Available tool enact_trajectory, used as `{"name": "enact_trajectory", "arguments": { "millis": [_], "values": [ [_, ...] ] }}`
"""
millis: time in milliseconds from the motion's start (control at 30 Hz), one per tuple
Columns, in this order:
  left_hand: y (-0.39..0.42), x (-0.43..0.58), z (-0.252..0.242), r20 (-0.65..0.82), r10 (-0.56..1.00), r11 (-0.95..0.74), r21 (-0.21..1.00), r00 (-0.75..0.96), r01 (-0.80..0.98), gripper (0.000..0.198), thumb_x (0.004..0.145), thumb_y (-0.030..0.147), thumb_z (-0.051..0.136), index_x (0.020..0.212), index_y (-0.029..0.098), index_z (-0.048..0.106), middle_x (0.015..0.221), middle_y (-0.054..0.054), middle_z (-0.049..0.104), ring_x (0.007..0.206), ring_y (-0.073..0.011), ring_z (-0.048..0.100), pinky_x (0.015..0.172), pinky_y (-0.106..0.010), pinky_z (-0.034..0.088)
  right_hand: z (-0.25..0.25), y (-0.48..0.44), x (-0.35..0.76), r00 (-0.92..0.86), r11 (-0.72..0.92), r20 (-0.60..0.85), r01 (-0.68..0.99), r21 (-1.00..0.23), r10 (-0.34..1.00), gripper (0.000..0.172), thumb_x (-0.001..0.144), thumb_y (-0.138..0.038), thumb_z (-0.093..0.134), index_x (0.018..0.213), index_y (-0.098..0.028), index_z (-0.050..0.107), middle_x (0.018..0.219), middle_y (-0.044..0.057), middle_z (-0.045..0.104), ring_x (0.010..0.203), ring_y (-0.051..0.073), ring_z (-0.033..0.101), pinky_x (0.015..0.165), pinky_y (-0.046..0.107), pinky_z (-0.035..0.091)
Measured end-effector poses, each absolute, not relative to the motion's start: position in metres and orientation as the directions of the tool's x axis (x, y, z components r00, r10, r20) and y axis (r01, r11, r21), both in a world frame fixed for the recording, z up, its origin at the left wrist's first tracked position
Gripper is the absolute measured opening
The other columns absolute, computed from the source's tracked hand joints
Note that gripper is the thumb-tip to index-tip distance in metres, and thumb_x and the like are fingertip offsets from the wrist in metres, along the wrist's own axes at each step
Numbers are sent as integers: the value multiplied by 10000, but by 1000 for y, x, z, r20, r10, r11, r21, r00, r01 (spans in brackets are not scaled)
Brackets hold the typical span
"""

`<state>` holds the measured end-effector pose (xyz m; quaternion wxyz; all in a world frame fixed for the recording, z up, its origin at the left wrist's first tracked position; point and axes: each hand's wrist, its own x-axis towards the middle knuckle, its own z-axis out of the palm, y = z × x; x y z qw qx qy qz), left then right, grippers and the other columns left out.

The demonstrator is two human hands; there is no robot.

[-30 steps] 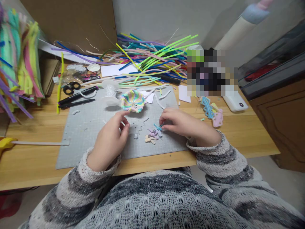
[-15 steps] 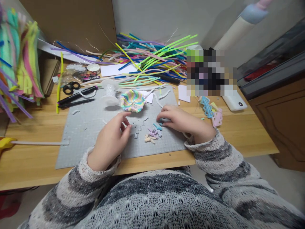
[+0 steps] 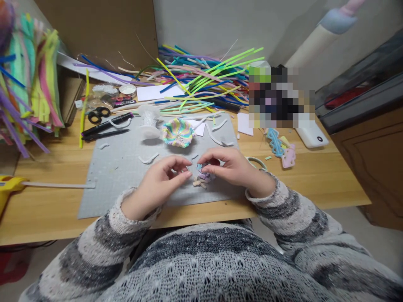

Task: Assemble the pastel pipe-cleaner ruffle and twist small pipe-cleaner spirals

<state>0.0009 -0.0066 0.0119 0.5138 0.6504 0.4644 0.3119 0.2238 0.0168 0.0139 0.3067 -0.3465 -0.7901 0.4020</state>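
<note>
My left hand [image 3: 168, 176] hovers over the grey cutting mat [image 3: 126, 184], thumb and forefinger curved and apart, with nothing visible between them. Facing it, my right hand [image 3: 225, 165] pinches a small blue pipe-cleaner piece [image 3: 199, 167], partly hidden by the fingers. Just below the right fingertips lie small purple pieces [image 3: 205, 176] and beige pieces [image 3: 199, 183] on the mat. Behind the hands stands a ruffled pastel-striped pipe-cleaner flower or bowl [image 3: 178, 133]. A spool of clear thread [image 3: 149, 121] is to its left.
Many coloured pipe cleaners [image 3: 204, 79] are heaped along the wall. Black scissors [image 3: 98, 114] and a black marker [image 3: 108, 126] lie at the back left. A yellow-handled tool [image 3: 11, 184] reaches over the mat's left edge. Hair clips [image 3: 275, 142] and a white device [image 3: 311, 132] sit at right.
Both hands have come closer together, the left moving right and the right moving left. The blue piece has shifted left with my right fingertips. The view has shifted slightly.
</note>
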Motion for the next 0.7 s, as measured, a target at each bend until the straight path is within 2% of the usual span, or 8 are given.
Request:
{"name": "enact_trajectory", "arguments": {
  "millis": [167,300,367,467,567,700],
  "values": [
    [-7,6,11,3,925,-160,910,381,381,141,810,312,661,822,173,647,761,-3,636,660,-115,517,611,-256,404,6,10,213,-595,582,331,295,-758,732,141,902,-234,599,978,-147,679,847,41,699,717,102,577,653,255,452],
    [-6,5,11,38,924,-210,882,381,422,121,838,280,632,787,171,646,723,4,636,649,-111,522,605,-248,393,5,9,210,-579,539,311,275,-796,754,121,878,-228,627,960,-163,690,852,39,705,750,113,607,696,272,479],
    [-6,4,10,82,915,-263,864,395,429,111,849,243,618,771,168,643,716,6,632,652,-109,525,605,-244,390,5,9,208,-521,405,241,226,-886,819,95,852,-221,652,923,-174,692,833,23,703,736,108,613,682,266,488],
    [-6,4,11,173,900,-349,835,399,425,103,852,204,620,760,161,638,708,9,622,648,-102,515,600,-235,386,4,11,207,-398,66,52,22,-998,916,85,803,-232,694,864,-180,667,770,-8,684,664,83,607,609,226,488],
    [-8,5,12,275,873,-441,797,402,412,99,856,173,623,760,151,632,705,5,610,650,-96,513,606,-228,392,0,13,205,-400,-214,-116,-211,-954,909,198,738,-276,763,863,-186,638,729,-24,679,589,60,591,538,185,473],
    [-9,7,14,385,825,-544,740,414,395,86,861,153,621,777,146,638,713,-4,606,665,-93,533,611,-221,408,-4,15,204,-468,-392,-222,-305,-868,855,259,695,-306,804,834,-179,627,694,-20,677,526,47,562,453,154,427]
  ]
}}
